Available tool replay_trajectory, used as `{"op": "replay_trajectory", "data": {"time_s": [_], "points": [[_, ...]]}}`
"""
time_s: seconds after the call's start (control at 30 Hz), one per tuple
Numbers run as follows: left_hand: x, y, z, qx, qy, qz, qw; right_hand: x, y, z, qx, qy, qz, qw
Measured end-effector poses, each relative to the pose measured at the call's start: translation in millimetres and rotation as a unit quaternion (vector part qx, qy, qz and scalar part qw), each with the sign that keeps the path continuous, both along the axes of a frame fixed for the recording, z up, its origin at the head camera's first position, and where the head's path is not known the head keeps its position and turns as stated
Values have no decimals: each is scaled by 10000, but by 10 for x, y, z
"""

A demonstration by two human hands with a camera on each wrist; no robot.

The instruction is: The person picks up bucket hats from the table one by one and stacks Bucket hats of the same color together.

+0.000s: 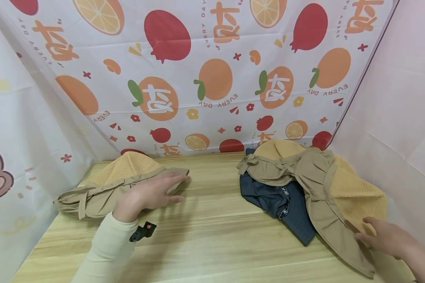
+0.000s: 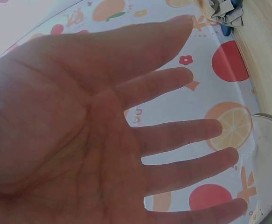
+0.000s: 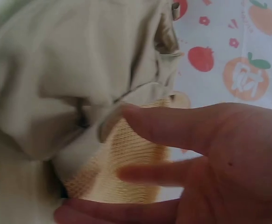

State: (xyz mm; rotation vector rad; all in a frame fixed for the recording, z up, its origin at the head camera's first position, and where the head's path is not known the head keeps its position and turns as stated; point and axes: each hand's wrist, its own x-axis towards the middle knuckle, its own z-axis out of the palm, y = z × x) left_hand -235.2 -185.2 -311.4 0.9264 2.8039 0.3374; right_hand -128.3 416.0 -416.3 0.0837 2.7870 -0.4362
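Note:
A khaki sun hat with a straw-yellow crown (image 1: 124, 173) lies at the left of the wooden table (image 1: 212, 236). My left hand (image 1: 163, 190) rests flat on its brim, fingers straight; the left wrist view shows the palm (image 2: 126, 130) spread wide. At the right lies a pile of hats: a khaki one with a straw crown (image 1: 279, 157), a dark blue denim one (image 1: 279, 200), and a larger khaki and straw one (image 1: 340, 192). My right hand (image 1: 372, 232) touches this last hat's brim with extended fingers. In the right wrist view the hand (image 3: 173, 154) sits beside khaki cloth (image 3: 70, 70) and straw weave (image 3: 126, 158).
A fruit-printed cloth (image 1: 212, 78) forms the back wall, with white cloth walls at the left (image 1: 21, 118) and right (image 1: 403, 98) closing in the table. Bare wood runs between the two hat groups and along the front edge.

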Motion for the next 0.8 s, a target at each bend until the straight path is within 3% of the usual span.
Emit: {"op": "replay_trajectory", "data": {"time_s": [0.17,0.27,0.37,0.53,0.7,0.8], "points": [[1,-34,13,87,-59,6,9999,-49,43,-31,-477,-182,-426,9978],[4,-43,34,145,-112,20,9998,-59,73,-56,-578,-234,-627,9961],[3,-53,48,153,-131,15,9998,-72,108,-94,-420,-9,-635,9971],[-7,-89,59,137,-129,45,9998,-98,148,-80,-185,1118,-712,9910],[-1,-121,81,54,-13,134,9999,-91,121,61,-331,2399,-906,9660],[2,-121,83,36,0,143,9999,-83,94,141,-328,2668,-1055,9574]]}}
